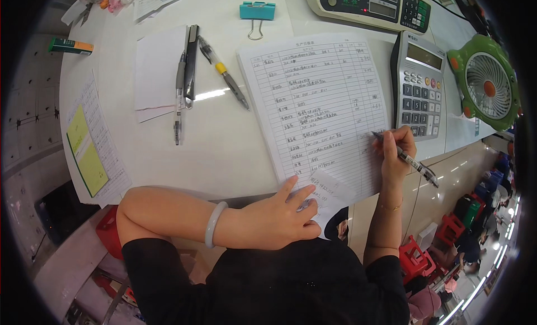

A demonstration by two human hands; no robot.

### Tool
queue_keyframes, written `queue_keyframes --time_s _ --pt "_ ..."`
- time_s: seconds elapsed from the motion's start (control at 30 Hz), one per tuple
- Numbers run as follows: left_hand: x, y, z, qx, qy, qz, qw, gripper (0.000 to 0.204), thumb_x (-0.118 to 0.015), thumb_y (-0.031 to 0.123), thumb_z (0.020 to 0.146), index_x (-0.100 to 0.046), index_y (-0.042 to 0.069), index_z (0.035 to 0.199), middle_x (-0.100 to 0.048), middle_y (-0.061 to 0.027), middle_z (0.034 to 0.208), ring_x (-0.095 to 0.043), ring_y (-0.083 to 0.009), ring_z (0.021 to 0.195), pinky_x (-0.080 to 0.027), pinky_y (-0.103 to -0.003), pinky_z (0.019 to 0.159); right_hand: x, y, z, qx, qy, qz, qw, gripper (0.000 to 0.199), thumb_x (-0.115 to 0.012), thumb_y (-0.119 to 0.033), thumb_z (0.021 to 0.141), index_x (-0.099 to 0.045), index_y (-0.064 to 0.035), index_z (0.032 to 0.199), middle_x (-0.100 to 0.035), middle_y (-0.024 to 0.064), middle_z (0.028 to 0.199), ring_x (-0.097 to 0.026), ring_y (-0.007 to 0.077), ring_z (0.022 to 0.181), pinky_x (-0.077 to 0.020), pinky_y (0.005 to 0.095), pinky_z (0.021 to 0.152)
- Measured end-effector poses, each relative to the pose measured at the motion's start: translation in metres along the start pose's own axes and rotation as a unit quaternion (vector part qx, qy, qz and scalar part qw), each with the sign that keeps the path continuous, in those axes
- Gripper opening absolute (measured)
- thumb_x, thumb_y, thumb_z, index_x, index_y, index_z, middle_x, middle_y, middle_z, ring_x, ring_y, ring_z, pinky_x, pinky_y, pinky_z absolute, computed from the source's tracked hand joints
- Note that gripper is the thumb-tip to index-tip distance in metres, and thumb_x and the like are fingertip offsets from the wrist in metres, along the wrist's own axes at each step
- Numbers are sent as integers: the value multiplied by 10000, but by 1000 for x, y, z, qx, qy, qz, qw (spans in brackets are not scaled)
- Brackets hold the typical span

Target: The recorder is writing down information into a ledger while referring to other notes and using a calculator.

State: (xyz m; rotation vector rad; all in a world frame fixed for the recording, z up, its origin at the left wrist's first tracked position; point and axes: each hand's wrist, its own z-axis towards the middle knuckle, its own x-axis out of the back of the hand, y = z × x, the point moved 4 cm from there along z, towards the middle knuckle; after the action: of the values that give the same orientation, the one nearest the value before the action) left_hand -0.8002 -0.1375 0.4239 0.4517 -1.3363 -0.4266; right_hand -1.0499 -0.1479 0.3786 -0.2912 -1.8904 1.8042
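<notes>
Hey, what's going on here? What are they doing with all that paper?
A person sits at a white table. The right hand holds a pen, its tip at the right side of a ruled page with many filled rows. The left hand is spread over the edge of a small paper slip, which covers part of the page's lower end. A calculator and a green fan are off to the right.

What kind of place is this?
Probably a work office, perhaps beside a workshop, though I can't be sure. On the desk, handwritten ruled sheets lie by a big calculator and what looks like a digital scale. Red stools stand off to the right.
</notes>
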Motion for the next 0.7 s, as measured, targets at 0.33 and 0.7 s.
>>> queue_keyframes --time_s 0.33,0.7 --pt "0 -1 2 10 -5 9 1000 92 -511 187 827 -497 103 860 -586 -187 1003 -535 -415 1062 -413 -592 880 -2 5 0 49 -41 0 998 271 -537 43 846 -371 -53 655 -451 -2 552 -402 38 466 -301 195 427" --pt "0 -1 2 12 -15 0 1000 102 -512 183 830 -504 101 889 -583 -202 1021 -532 -420 1072 -408 -590 882 -5 2 0 36 -39 1 999 269 -539 50 842 -369 -52 660 -450 1 554 -405 42 465 -317 193 428"
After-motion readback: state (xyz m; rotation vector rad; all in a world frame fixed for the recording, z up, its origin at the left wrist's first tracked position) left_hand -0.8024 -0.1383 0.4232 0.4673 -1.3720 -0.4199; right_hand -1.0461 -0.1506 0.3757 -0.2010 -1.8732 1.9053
